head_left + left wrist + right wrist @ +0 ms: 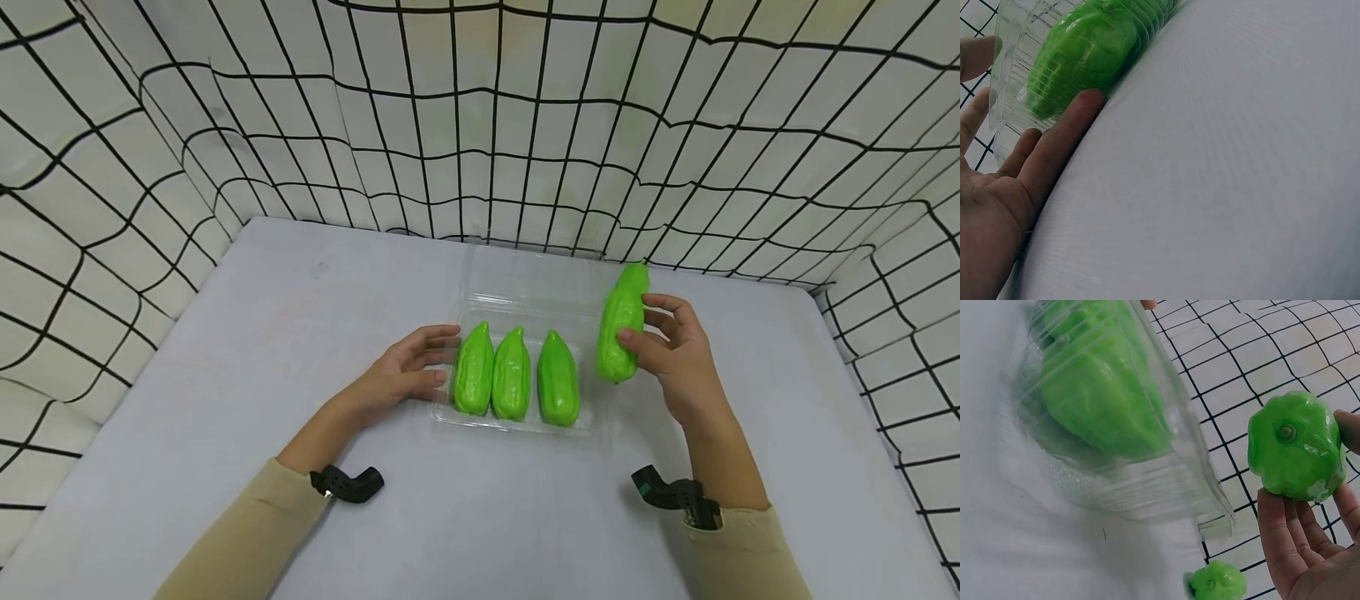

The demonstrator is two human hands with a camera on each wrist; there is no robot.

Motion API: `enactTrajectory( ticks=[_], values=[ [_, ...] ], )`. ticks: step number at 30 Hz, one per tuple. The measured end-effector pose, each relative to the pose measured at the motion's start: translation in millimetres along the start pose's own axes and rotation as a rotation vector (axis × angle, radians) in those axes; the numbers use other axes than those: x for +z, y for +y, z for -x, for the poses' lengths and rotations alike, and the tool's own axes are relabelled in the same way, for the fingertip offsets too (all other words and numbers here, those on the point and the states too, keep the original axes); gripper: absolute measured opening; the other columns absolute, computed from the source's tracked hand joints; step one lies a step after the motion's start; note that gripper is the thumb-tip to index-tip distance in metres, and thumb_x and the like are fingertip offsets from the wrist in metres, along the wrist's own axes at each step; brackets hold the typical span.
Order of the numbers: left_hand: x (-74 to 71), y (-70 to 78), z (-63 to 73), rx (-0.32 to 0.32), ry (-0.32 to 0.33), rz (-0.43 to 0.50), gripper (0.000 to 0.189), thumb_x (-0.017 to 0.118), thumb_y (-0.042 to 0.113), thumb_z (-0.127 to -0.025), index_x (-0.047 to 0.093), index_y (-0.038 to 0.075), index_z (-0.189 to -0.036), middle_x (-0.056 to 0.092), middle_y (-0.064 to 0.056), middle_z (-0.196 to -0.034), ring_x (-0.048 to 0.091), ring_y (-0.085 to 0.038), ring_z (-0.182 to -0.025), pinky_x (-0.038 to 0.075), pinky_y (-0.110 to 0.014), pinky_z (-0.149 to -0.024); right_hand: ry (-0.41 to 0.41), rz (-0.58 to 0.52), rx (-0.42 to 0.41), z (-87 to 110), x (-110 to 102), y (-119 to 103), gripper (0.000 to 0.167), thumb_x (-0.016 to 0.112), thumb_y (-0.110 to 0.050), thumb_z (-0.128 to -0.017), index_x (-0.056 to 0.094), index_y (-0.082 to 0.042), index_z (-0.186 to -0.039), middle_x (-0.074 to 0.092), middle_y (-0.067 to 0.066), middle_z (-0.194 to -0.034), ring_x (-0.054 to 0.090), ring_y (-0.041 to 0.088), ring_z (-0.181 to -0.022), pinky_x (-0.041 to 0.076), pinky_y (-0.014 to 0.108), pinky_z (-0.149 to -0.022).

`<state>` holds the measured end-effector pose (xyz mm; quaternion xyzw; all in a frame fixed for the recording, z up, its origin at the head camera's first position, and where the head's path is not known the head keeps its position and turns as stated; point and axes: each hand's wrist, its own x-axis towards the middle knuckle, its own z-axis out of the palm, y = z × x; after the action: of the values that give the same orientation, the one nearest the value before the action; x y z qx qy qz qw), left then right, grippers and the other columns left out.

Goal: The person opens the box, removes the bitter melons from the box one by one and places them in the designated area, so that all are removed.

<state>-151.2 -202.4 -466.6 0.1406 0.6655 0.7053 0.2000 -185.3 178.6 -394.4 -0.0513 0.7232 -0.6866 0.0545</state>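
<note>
Three green bitter melons (512, 375) lie side by side in a clear plastic clamshell box (517, 423), pointed ends away from me. Its lid is folded back behind it. My left hand (401, 367) touches the box's left side with extended fingers; in the left wrist view a fingertip meets the clear wall beside a melon (1085, 56). My right hand (675, 350) grips another bitter melon (621, 333) between thumb and fingers, raised at the box's right side. The right wrist view shows this melon's stem end (1297, 447) apart from the box.
Black wire grid walls (525, 150) backed with white surround the white table (315, 283) at the back and sides. A smaller-looking green melon (1217, 581) appears low in the right wrist view. Each wrist wears a black mount (348, 483).
</note>
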Motion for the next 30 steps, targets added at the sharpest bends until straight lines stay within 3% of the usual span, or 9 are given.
enactTrajectory(
  ticks=[17,30],
  values=[
    [0.8,1.2,1.4,0.001,0.002,0.007,0.065,0.061,0.01,-0.096,0.031,0.012,-0.154,0.032,-0.012,-0.156,0.038,-0.035,-0.141,0.056,-0.047,-0.091,0.113,-0.086,0.037,-15.6,-19,-3,0.052,0.074,-0.012,-0.09,0.046,-0.02,-0.133,0.05,0.007,-0.125,0.061,0.016,-0.103,0.059,0.022,-0.076],
    [0.8,0.7,-0.5,-0.007,0.007,-0.003,0.065,0.062,0.01,-0.096,0.033,0.013,-0.154,0.034,-0.01,-0.156,0.039,-0.034,-0.14,0.057,-0.047,-0.091,0.152,-0.022,0.109,-26.0,-33,1,0.054,0.075,-0.019,-0.091,0.043,-0.023,-0.134,0.051,0.002,-0.123,0.059,0.014,-0.105,0.058,0.021,-0.075]
  ],
)
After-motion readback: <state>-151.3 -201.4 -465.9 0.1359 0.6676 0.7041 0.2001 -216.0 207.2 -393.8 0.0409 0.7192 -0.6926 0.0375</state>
